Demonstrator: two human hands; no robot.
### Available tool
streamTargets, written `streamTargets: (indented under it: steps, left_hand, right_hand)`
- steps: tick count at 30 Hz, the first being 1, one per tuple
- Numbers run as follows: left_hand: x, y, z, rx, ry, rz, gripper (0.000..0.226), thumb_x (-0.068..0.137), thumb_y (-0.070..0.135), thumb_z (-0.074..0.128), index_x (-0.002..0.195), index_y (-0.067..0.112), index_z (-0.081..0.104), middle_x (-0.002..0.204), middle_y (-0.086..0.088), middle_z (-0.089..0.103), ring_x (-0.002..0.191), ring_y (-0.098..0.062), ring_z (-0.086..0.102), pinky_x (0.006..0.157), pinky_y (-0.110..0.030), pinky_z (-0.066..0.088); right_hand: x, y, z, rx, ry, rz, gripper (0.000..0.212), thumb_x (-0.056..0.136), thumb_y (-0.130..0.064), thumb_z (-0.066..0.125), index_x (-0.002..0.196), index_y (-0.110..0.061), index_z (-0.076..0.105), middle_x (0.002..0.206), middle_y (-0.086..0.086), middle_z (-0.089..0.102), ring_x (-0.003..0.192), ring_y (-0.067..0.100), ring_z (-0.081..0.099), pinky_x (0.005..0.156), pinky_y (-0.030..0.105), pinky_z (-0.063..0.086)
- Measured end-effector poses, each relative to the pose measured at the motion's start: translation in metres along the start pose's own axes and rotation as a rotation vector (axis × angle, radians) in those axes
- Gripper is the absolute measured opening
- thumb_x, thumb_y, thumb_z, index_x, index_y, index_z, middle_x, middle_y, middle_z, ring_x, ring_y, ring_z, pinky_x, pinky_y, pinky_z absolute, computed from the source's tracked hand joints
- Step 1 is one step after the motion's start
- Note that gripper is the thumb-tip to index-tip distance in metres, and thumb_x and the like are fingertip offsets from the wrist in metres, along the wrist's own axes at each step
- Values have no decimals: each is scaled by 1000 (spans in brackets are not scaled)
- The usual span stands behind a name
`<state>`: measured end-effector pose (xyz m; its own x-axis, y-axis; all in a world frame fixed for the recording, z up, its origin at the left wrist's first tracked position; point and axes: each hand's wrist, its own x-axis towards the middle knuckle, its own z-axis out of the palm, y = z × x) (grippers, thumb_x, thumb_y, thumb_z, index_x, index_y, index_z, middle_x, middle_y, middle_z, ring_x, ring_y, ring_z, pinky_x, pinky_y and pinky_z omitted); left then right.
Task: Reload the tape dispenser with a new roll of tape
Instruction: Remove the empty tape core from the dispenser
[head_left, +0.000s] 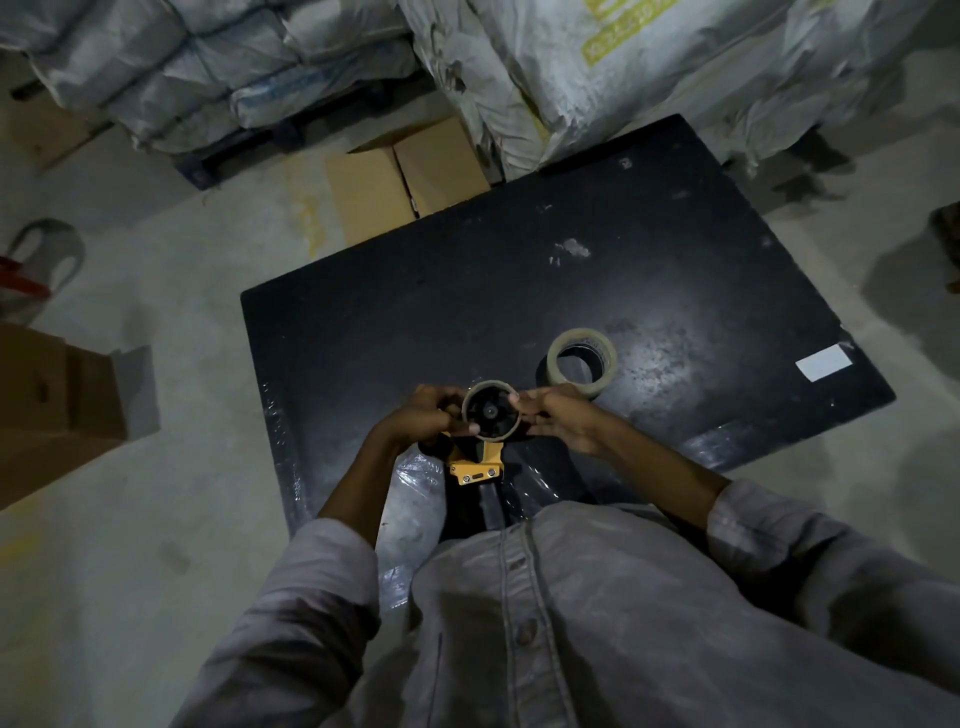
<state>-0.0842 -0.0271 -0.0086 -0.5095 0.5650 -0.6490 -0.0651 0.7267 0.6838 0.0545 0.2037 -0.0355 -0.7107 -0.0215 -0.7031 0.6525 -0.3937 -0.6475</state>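
Clenching left hand (423, 415) round the tape dispenser (475, 464), pinching empty core (487, 384) in right hand (563, 418) fingers (518, 401), best pulling it squarely off before fitting new roll (610, 361)

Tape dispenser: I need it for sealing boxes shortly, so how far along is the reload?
Nothing looks finished yet. In hand: the left hand grips the yellow tape dispenser while the right hand pinches what looks like a spent core on its hub, probably to pull it off. Left: free that core, then fit the new roll, lying untouched on the black table, and thread it.
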Motion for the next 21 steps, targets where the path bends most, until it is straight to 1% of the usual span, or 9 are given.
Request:
streamTargets:
  steps: [3,7,10,12,13,15,17,18,21]
  left_hand:
    - [-1,1,-2,-58,-10,-60,35,92,1,86,121,20,81,115,-22,83,109,-30,78,95,-54,60]
    - [-2,12,-5,-61,-31,-55,32,93,-3,79,119,16,81,119,-33,77,99,-30,71,83,-48,57]
    - [-1,16,-4,-36,-28,-61,32,97,-9,73,121,10,80,108,-27,77,96,-24,71,78,-39,56]
    - [-1,17,-3,-38,-21,-74,32,97,-11,71,124,5,79,103,-25,75,92,-23,70,72,-36,55]
    - [0,16,-2,-46,-18,-79,33,97,-12,71,125,4,79,104,-28,75,91,-23,71,73,-38,55]
    - [-1,16,-2,-65,-15,-83,33,96,-13,69,122,6,80,111,-30,76,97,-28,70,80,-45,54]
    - [-3,17,-1,-79,-8,-93,36,95,-16,65,117,8,81,110,-23,75,100,-30,69,84,-47,52]
    - [-4,17,0,-86,-2,-104,39,94,-18,62,116,8,80,109,-20,74,100,-32,68,83,-47,52]
    - [-7,21,1,-83,2,-107,46,91,-23,52,118,4,79,106,-17,71,93,-32,63,69,-39,47]
  right_hand:
    - [3,0,3,-7,40,-2,20,108,-23,73,118,-6,80,115,10,82,109,22,78,98,38,64]
    - [7,0,1,-16,115,10,22,108,-23,72,116,-3,78,109,13,75,108,26,72,96,41,64]
    - [8,-3,1,-40,146,12,20,109,-20,70,113,-2,78,110,13,79,109,27,75,89,38,64]
    - [6,-3,1,-44,163,11,19,110,-19,68,111,-2,78,112,14,81,113,29,77,95,42,65]
    - [4,-3,2,-48,169,9,18,110,-18,68,109,-3,78,113,14,81,115,30,77,100,44,64]
    - [2,-5,3,-52,179,3,18,110,-17,68,109,-2,78,118,19,81,119,33,76,105,47,63]
    - [2,-6,3,-61,195,0,20,110,-16,68,113,1,78,126,24,79,124,36,75,105,48,64]
    - [2,-7,4,-66,198,1,21,110,-15,67,115,3,77,128,25,78,124,36,75,105,48,64]
    - [0,-11,6,-73,201,1,24,111,-12,65,121,7,76,131,26,76,123,34,74,96,41,66]
